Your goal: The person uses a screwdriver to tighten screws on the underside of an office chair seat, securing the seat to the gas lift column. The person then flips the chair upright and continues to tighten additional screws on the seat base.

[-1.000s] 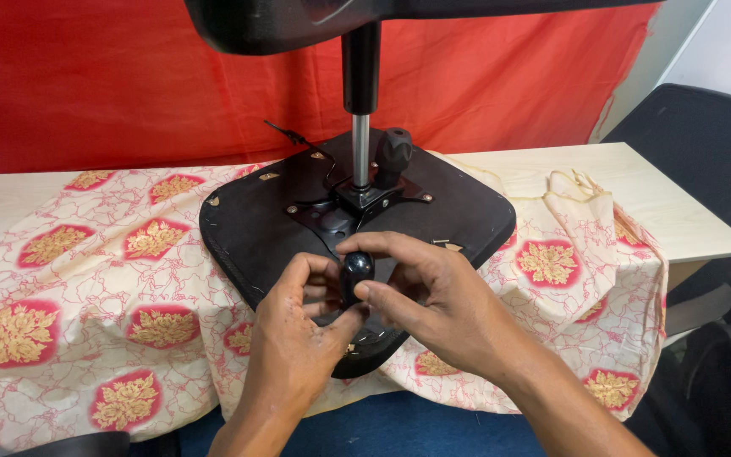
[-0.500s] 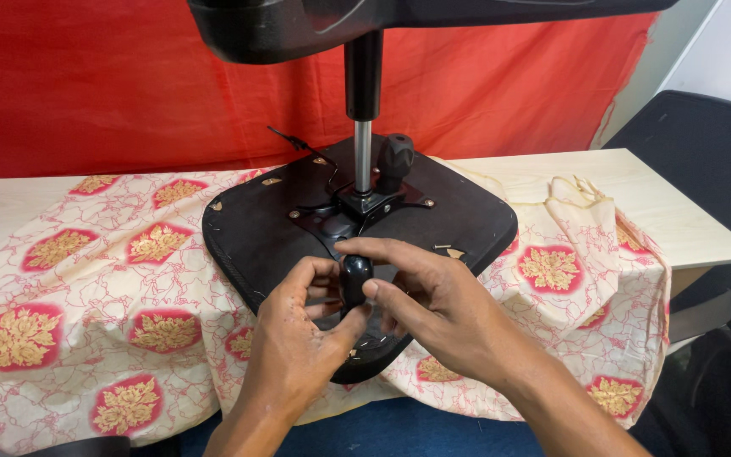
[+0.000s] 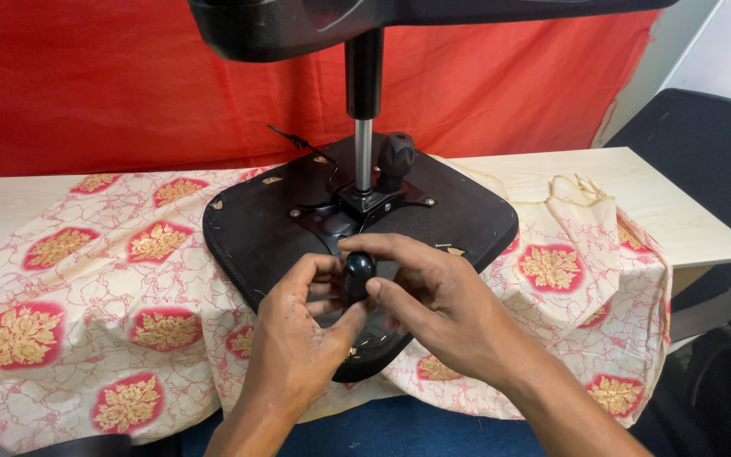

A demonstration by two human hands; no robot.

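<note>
Both hands meet over the near half of an upturned chair seat point(image 3: 281, 233). Left hand point(image 3: 294, 343) and right hand point(image 3: 442, 309) pinch a small black knob point(image 3: 358, 272) between thumb and fingertips, the remaining fingers curled loosely beside it. Judged by its gloss, the knob is hard, smooth plastic: light, rigid, likely slippery, so it is best gripped around its rounded sides. The seat lies underside up on a patterned cloth point(image 3: 86, 279) covering a pale table point(image 3: 636, 195); it looks stiff and fairly heavy. Beyond the knob, a metal plate point(image 3: 365, 203) carries a second knob point(image 3: 398, 154) and an upright steel column point(image 3: 364, 156). Behind hangs a red curtain point(image 3: 112, 85).
</note>
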